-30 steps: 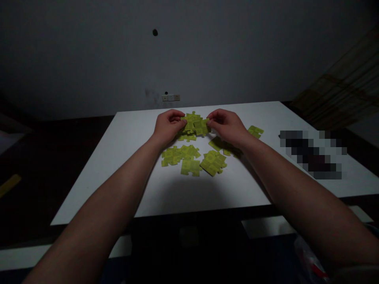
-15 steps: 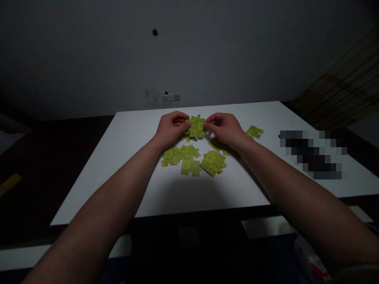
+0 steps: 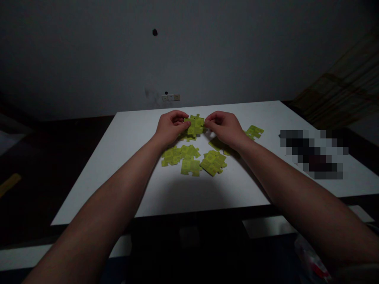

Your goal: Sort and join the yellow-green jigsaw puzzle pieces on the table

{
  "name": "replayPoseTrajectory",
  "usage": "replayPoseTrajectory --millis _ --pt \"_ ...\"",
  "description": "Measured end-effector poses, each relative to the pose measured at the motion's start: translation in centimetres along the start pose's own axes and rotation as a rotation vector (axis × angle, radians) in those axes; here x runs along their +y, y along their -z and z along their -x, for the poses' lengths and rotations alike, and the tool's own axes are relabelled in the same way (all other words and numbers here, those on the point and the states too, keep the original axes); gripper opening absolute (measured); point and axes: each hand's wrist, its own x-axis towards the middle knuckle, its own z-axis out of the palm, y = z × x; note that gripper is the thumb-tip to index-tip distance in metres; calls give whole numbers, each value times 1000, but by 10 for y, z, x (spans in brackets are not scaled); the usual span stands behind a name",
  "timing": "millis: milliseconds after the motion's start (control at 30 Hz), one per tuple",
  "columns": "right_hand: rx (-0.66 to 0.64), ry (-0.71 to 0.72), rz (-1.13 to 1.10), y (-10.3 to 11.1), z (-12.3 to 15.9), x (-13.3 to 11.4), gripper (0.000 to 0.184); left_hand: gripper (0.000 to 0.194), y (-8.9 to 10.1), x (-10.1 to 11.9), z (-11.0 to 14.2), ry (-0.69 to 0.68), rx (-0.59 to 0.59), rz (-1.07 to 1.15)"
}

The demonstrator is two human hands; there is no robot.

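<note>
Yellow-green jigsaw pieces (image 3: 195,125) overlap one another between my two hands, held a little above the table. My left hand (image 3: 171,127) pinches their left side between thumb and fingers. At their right edge, the closed thumb and fingertips of my right hand (image 3: 223,127) grip a tab. Under the held pieces, another jigsaw piece (image 3: 189,138) partly shows. Closer to me lie a left cluster of jigsaw pieces (image 3: 171,156), a single jigsaw piece (image 3: 190,167) and a stacked group of jigsaw pieces (image 3: 213,162). My right hand partly covers more pieces beneath it.
A white table (image 3: 112,185) carries everything. Beyond my right wrist lies another jigsaw piece (image 3: 255,131). A pixelated dark object (image 3: 310,154) is at the table's right side. Behind the table stands a grey wall (image 3: 225,51) with sockets (image 3: 171,97).
The held jigsaw pieces have shifted and tilted slightly, up and to the left. My right fingertips now sit at their right tab. The pieces lying on the table have not moved.
</note>
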Motion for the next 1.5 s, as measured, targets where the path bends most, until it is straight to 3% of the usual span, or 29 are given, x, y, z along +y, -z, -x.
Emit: replayPoseTrajectory --millis 133,233,433,700,900,1067,1200,1267,1333,1500 --pt "-44 25 106 1 1 3 18 28 9 -8 -11 -15 219 -2" --pt "-196 69 162 2 7 -2 16 28 16 -14 -17 12 304 -7" --pt "-479 225 203 0 23 -16 26 26 17 -16 -16 37 320 -13" --pt "-588 331 238 0 25 -21 31 26 13 -18 -15 1 301 -72" --pt "-524 344 307 -2 22 -14 24 27 13 -17 -14 14 275 -55" --pt "-236 272 352 2 15 -10 20 29 12 -13 -12 34 231 1" --pt "-90 168 274 6 13 -14 34 30 6 -5 -4 82 53 67" --pt "-85 141 255 6 13 -16 39 32 3 -1 1 87 -37 81" --pt "-120 132 269 5 13 -17 32 34 0 2 4 85 -97 78" --pt "-181 126 309 3 12 -17 17 35 -1 4 6 95 -142 87"
